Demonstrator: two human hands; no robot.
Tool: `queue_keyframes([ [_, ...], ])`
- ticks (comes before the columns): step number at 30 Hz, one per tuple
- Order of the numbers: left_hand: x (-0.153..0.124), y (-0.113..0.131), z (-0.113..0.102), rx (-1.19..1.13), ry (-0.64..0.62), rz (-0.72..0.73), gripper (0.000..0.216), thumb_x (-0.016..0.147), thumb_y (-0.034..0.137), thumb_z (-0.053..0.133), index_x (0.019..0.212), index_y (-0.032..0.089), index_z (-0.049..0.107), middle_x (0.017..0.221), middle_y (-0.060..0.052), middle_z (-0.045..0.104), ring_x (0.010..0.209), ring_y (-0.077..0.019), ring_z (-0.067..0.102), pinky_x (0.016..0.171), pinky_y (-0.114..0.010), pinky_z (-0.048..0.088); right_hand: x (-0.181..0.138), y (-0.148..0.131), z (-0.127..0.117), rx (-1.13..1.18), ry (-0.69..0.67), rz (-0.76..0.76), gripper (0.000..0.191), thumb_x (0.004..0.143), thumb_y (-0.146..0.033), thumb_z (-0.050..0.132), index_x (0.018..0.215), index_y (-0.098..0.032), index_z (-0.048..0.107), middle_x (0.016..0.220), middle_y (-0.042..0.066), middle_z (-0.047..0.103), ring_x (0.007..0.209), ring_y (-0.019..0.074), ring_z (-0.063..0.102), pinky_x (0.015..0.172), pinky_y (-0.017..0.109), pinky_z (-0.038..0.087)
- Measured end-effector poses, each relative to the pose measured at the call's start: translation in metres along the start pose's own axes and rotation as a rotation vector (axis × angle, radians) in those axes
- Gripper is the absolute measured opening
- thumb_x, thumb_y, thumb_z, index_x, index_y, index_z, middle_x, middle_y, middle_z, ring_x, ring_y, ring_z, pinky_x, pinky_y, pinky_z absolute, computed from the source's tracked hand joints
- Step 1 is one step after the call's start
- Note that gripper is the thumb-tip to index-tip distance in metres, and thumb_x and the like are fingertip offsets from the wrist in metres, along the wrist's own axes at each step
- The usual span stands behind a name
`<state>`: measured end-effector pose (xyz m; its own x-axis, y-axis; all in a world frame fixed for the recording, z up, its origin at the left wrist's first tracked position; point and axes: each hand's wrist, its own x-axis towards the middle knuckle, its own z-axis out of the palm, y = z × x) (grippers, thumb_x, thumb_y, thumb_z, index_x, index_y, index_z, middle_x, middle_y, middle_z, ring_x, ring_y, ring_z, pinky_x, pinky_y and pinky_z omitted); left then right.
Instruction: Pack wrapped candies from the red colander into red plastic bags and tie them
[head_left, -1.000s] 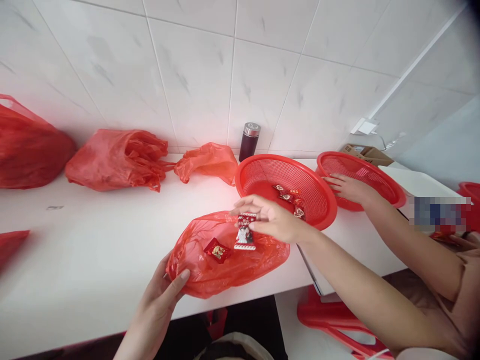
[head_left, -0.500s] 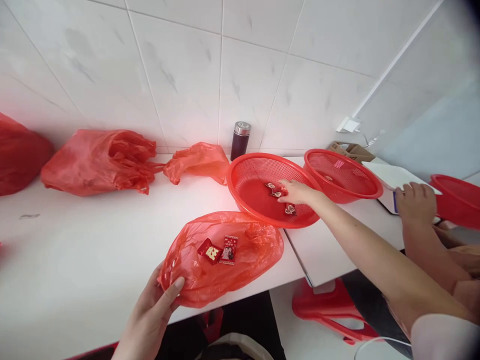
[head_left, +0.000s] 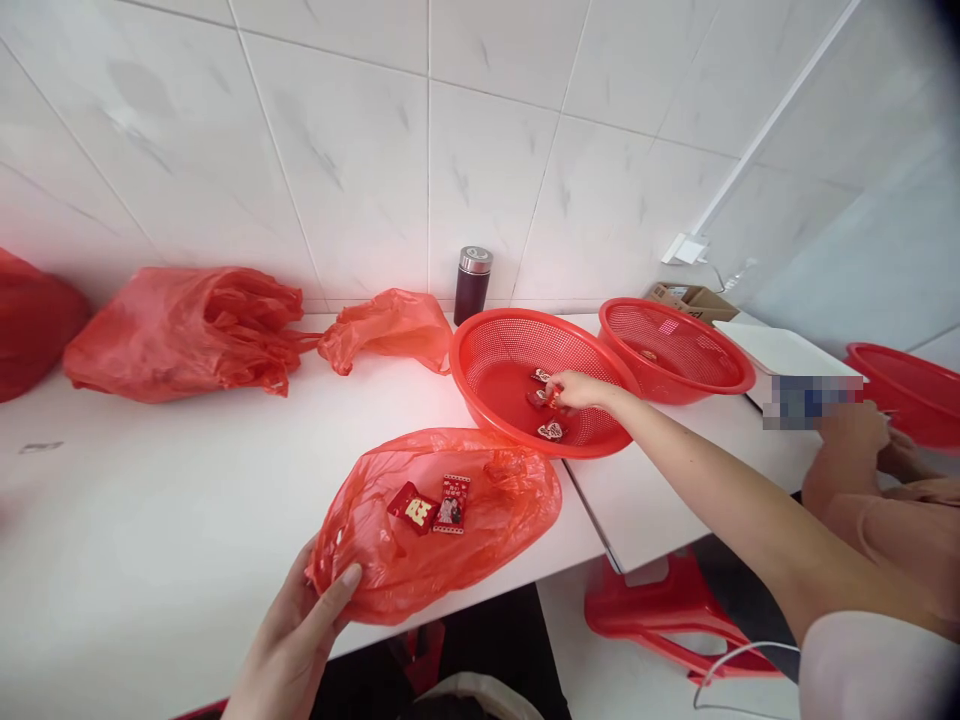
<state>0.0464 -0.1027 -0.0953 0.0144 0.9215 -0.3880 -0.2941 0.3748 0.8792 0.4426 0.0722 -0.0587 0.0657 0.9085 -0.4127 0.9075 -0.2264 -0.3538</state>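
Observation:
My left hand (head_left: 300, 640) grips the near edge of a red plastic bag (head_left: 480, 540) spread open on the white counter (head_left: 150, 520). Inside the bag lie two small red wrapped candies (head_left: 411, 508) (head_left: 452, 503). My right hand (head_left: 581, 390) reaches into a round red mesh basket (head_left: 480, 340) just behind the bag, with its fingers pinched on a small red candy (head_left: 541, 397). Another candy (head_left: 550, 431) lies loose on the basket floor near my fingers.
A second red basket (head_left: 675, 345) and a third (head_left: 900, 380) stand to the right, where another person's hand (head_left: 851, 435) rests. Filled red bags (head_left: 180, 330) (head_left: 390, 330) and a dark flask (head_left: 472, 285) line the tiled wall. A red stool (head_left: 667, 620) stands below.
My right hand dropped a candy into the bag, then moved right into the basket and closed on another. The other person's hand withdrew from the second basket to the far right.

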Motion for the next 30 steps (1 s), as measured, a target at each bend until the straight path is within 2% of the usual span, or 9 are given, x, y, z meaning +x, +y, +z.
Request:
queue_keyframes([
  [6,-0.001,0.001,0.000,-0.010,-0.004,0.017,0.055,0.075,0.041,0.075,0.127,0.030,0.059,0.128,-0.005,0.065,0.121,-0.0291,0.056,0.085,-0.031,0.056,-0.032,-0.036,-0.013,0.335,-0.067,-0.198,0.026,0.088,-0.024,0.058,0.113,-0.017,0.058,0.102,0.010,0.070,0.085,0.0153,0.069,0.070,0.025,0.056],
  [9,0.000,0.001,0.001,-0.023,-0.010,0.019,0.055,0.073,0.041,0.076,0.125,0.028,0.061,0.126,-0.006,0.065,0.119,-0.0300,0.057,0.085,-0.032,0.056,-0.066,-0.070,-0.003,0.537,-0.234,-0.433,0.033,0.085,-0.034,0.065,0.112,-0.019,0.056,0.102,0.009,0.070,0.079,0.0154,0.069,0.065,0.026,0.056],
  [11,0.001,0.001,0.001,-0.032,-0.029,0.015,0.055,0.073,0.041,0.076,0.125,0.028,0.062,0.127,-0.007,0.065,0.119,-0.0300,0.057,0.086,-0.033,0.055,-0.086,-0.091,0.008,0.520,-0.294,-0.515,0.033,0.085,-0.038,0.065,0.111,-0.021,0.056,0.100,0.007,0.071,0.076,0.0159,0.068,0.061,0.026,0.054],
  [14,0.000,0.001,0.002,-0.042,-0.038,0.016,0.055,0.074,0.040,0.076,0.125,0.028,0.061,0.127,-0.007,0.065,0.119,-0.0288,0.057,0.088,-0.033,0.054,-0.096,-0.108,0.020,0.334,-0.002,-0.555,0.024,0.090,-0.036,0.058,0.112,-0.026,0.056,0.103,0.004,0.070,0.078,0.0161,0.066,0.068,0.030,0.053],
  [17,-0.003,0.002,0.003,-0.046,-0.017,0.025,0.054,0.073,0.040,0.077,0.124,0.027,0.062,0.126,-0.007,0.066,0.118,-0.0281,0.058,0.086,-0.031,0.054,-0.076,-0.101,0.016,0.076,0.302,-0.476,0.023,0.093,-0.033,0.053,0.115,-0.029,0.057,0.111,0.004,0.067,0.090,0.0196,0.064,0.081,0.036,0.051],
  [20,-0.007,0.004,0.005,-0.049,-0.011,0.032,0.052,0.074,0.040,0.075,0.123,0.026,0.061,0.126,-0.006,0.066,0.118,-0.0273,0.058,0.085,-0.029,0.054,-0.040,-0.076,0.008,-0.184,0.201,-0.277,0.040,0.089,-0.030,0.058,0.129,-0.027,0.052,0.125,0.010,0.059,0.109,0.0258,0.059,0.090,0.039,0.047],
  [23,-0.010,0.004,0.006,-0.050,-0.007,0.038,0.050,0.076,0.040,0.073,0.122,0.025,0.061,0.127,-0.007,0.065,0.118,-0.0276,0.058,0.085,-0.029,0.054,-0.011,-0.051,0.009,-0.277,0.070,-0.150,0.056,0.076,-0.022,0.071,0.129,-0.023,0.054,0.130,0.014,0.054,0.108,0.0297,0.059,0.087,0.040,0.048],
  [27,-0.009,0.002,0.004,-0.057,-0.003,0.044,0.052,0.076,0.041,0.073,0.124,0.025,0.060,0.128,-0.008,0.064,0.119,-0.0294,0.057,0.084,-0.031,0.055,0.006,-0.036,0.017,-0.250,0.013,-0.148,0.037,0.068,-0.009,0.071,0.102,-0.018,0.065,0.111,0.012,0.061,0.098,0.0261,0.063,0.081,0.035,0.049],
  [30,-0.006,0.000,0.000,-0.056,-0.019,0.031,0.053,0.076,0.040,0.074,0.125,0.027,0.059,0.128,-0.007,0.064,0.121,-0.0290,0.056,0.085,-0.031,0.055,0.008,-0.038,0.014,-0.150,0.006,-0.195,0.024,0.073,-0.006,0.065,0.093,-0.017,0.061,0.100,0.010,0.066,0.089,0.0220,0.065,0.076,0.031,0.051],
])
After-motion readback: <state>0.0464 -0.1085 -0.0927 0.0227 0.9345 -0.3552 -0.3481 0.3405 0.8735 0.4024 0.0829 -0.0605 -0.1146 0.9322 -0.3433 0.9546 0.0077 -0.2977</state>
